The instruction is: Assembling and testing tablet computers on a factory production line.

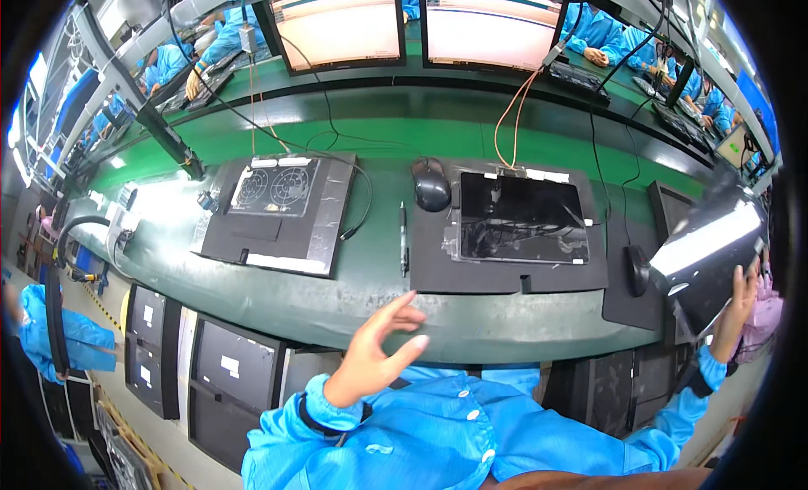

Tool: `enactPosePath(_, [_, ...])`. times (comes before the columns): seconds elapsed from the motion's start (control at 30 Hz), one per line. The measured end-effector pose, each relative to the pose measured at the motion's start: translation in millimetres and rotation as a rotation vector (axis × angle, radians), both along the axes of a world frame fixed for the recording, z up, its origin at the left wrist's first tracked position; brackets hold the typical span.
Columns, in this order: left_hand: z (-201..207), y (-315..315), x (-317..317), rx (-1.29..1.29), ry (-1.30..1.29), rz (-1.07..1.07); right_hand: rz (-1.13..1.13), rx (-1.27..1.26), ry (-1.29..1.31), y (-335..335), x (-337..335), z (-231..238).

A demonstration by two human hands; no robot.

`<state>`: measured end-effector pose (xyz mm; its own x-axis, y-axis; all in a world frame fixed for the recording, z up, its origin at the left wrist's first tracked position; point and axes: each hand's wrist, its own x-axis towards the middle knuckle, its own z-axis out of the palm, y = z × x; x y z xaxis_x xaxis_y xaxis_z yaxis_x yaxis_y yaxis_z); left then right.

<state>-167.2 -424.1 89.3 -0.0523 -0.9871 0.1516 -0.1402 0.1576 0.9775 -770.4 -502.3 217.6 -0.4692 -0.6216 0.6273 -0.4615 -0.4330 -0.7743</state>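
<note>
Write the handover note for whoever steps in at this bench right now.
Left hand: open, empty, raised over the bench's near edge.
Right hand: grips a dark glossy panel at far right, tilted, off the bench.
On the bench: tablet cabled on the centre mat, mouse and pen to its left, fan fixture on the left mat.
Done: panel is in hand.
Left: panel not set down anywhere yet.
</note>
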Motion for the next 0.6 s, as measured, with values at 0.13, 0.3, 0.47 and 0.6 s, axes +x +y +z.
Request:
enactPosePath(0.13, [-1,-16,-8,0.280,0.703,-0.520,0.433,0.442,0.004,1,211,-12])
enactPosePath(0.3, [-8,29,39,0.357,0.830,-0.087,1.290,0.525,0.166,-53,421,-68])
enactPosePath(0.47, [-26,53,111,0.225,1.143,0.327,0.874,-0.012,1.168,-128,531,-132])
enactPosePath(0.6, [-13,72,145,0.020,1.308,0.485,1.031,-0.009,1.314,-142,566,-147])
